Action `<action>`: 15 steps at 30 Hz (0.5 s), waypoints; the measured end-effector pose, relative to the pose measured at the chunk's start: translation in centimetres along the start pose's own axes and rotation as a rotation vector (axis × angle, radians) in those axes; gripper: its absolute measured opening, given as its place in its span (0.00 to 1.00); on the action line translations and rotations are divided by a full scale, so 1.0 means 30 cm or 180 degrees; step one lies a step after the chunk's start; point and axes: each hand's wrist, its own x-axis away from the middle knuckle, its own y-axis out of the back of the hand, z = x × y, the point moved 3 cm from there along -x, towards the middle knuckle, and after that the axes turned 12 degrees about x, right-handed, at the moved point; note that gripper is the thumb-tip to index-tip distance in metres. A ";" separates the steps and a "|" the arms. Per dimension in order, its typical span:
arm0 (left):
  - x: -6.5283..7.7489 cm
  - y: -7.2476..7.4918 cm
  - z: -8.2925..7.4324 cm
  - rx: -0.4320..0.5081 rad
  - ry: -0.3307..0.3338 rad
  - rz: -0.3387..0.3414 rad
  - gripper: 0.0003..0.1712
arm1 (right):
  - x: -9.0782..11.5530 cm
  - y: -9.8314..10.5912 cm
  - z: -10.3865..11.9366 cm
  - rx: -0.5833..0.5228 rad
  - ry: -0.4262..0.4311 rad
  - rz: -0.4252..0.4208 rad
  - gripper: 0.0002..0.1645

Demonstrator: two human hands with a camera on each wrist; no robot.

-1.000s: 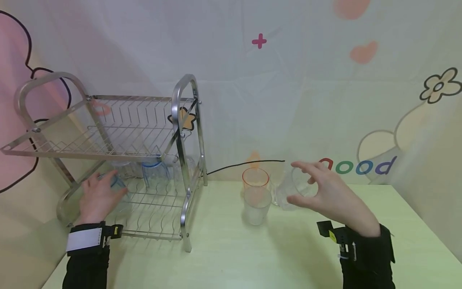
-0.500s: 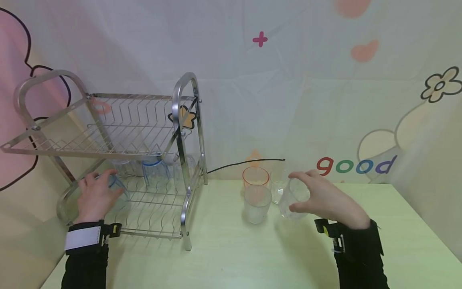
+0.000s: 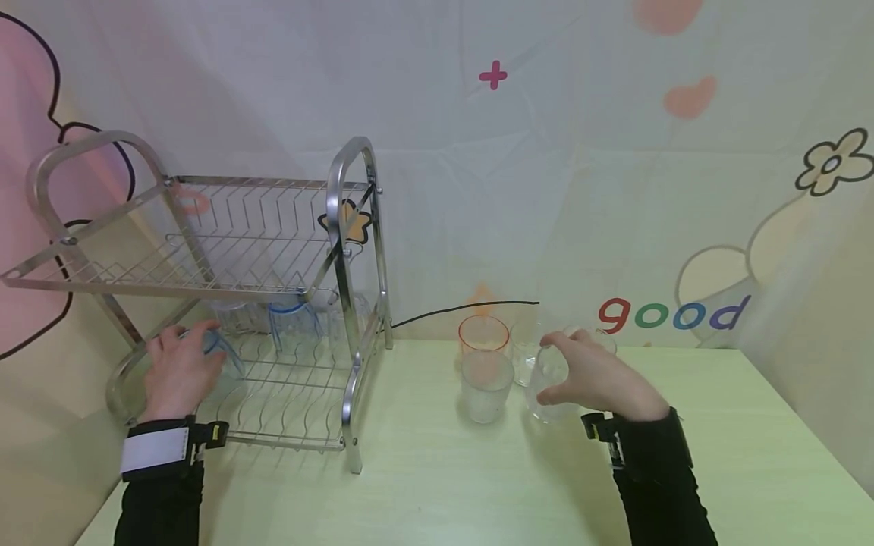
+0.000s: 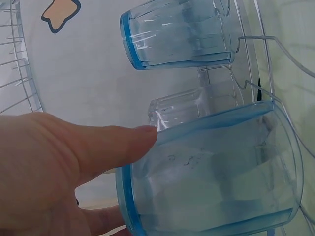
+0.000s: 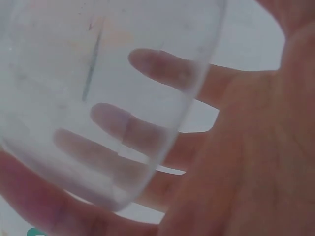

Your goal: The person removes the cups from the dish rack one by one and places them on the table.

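On the lower shelf of the metal dish rack (image 3: 328, 296), my left hand (image 3: 179, 371) grips a blue-tinted glass (image 3: 228, 371). The left wrist view has the thumb at that glass's blue rim (image 4: 126, 196), with other fingers partly hidden below. My right hand (image 3: 594, 379) holds a clear glass (image 3: 548, 379) over the right part of the table; it is nearly upright and close to the tabletop. Seen from the right wrist, the fingers (image 5: 152, 66) curve round the far side of the glass and the thumb lies along the near side.
Left of the right hand stand a frosted glass (image 3: 486, 387), an orange-rimmed glass (image 3: 483, 334) and another clear glass (image 3: 524, 364). Part of a further clear glass (image 3: 606, 341) shows behind the hand. A blue glass (image 3: 295, 322) and clear glasses (image 3: 239, 317) sit deeper in the rack.
My right hand has moved left and slightly down, bringing the clear glass from a tilted pose to a more upright one near the table. The left hand has barely shifted on the blue glass.
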 end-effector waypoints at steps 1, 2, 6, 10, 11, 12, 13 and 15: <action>0.000 0.000 0.001 -0.0004 0.0007 0.0001 0.26 | -0.004 -0.007 0.001 0.0006 -0.0018 0.0018 0.46; 0.001 0.001 0.002 -0.0010 0.0013 0.0001 0.26 | -0.009 -0.014 0.003 0.0005 -0.0034 0.0038 0.46; 0.002 0.003 0.006 -0.0043 0.0006 0.0011 0.27 | -0.021 -0.037 0.014 0.0016 -0.0067 0.0083 0.48; -0.001 0.005 0.012 -0.0071 0.0045 0.0067 0.30 | -0.032 -0.054 0.028 0.0038 -0.0044 0.0090 0.49; -0.003 0.005 0.013 -0.0071 0.0068 0.0093 0.31 | -0.035 -0.057 0.030 0.0049 -0.0052 0.0095 0.49; -0.005 0.005 0.013 -0.0062 0.0095 0.0122 0.32 | -0.037 -0.060 0.033 0.0054 -0.0061 0.0105 0.48; -0.006 0.005 0.014 -0.0044 0.0117 0.0152 0.33 | -0.038 -0.062 0.035 0.0058 -0.0074 0.0111 0.48; -0.009 0.004 0.015 -0.0005 0.0165 0.0205 0.35 | -0.040 -0.066 0.040 0.0069 -0.0099 0.0122 0.48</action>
